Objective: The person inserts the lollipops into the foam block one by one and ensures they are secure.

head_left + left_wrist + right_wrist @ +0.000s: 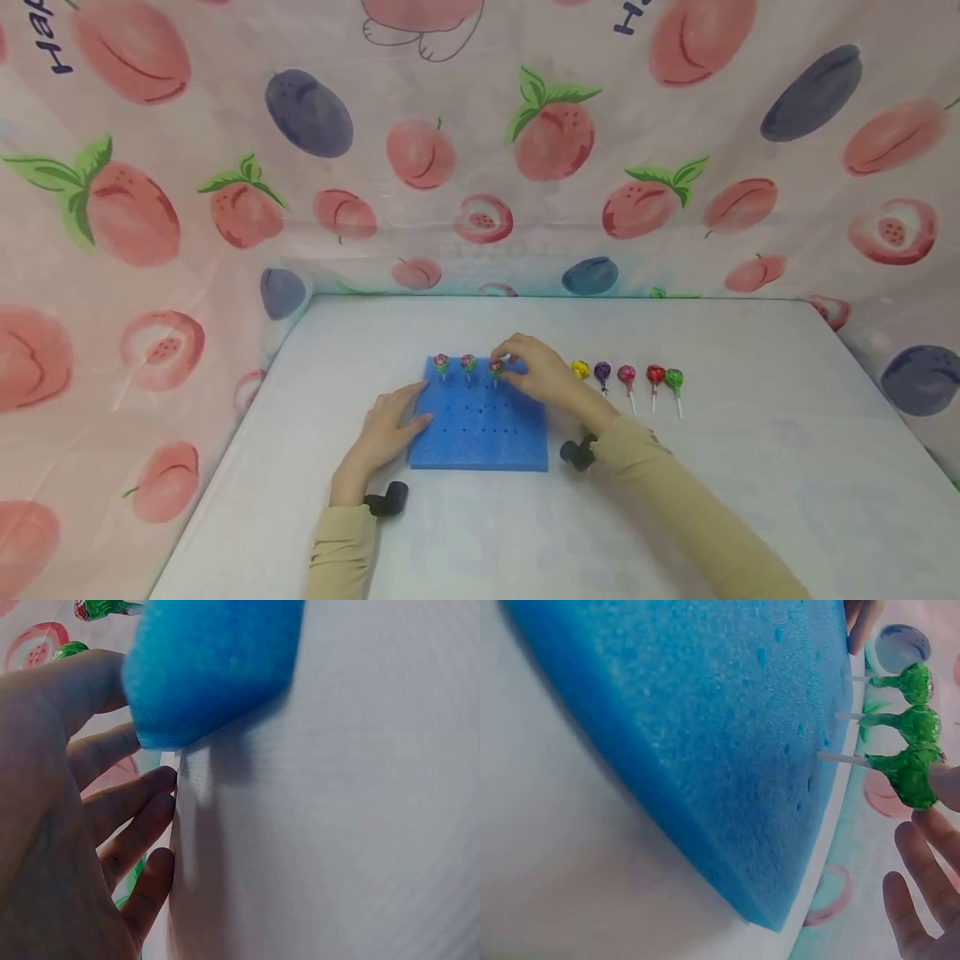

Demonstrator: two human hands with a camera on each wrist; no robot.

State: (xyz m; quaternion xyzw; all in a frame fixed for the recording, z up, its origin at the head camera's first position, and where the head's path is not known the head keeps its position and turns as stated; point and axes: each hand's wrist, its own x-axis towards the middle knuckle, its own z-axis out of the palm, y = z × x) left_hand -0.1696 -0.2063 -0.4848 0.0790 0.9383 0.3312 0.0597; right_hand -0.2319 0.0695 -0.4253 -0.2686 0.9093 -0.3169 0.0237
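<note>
A blue foam board [480, 452] with rows of small holes lies on the white table. Two green-and-red wrapped lollipops [441, 364] [468, 363] stand upright along its far edge. Third in that row is another green lollipop [909, 778], its white stick in the foam. My right hand [542, 372] pinches its head between thumb and fingertip, the other fingers held apart from it. Against the board's left side rests my left hand [382, 429], fingers loosely extended. In the left wrist view, the thumb and index finger touch the foam's edge [202, 712].
Right of the board, several lollipops lie in a row: yellow [580, 369], purple [602, 372], pink [627, 375], red [656, 377] and green [674, 380]. A fruit-printed cloth [420, 225] hangs behind and beside the table [750, 467].
</note>
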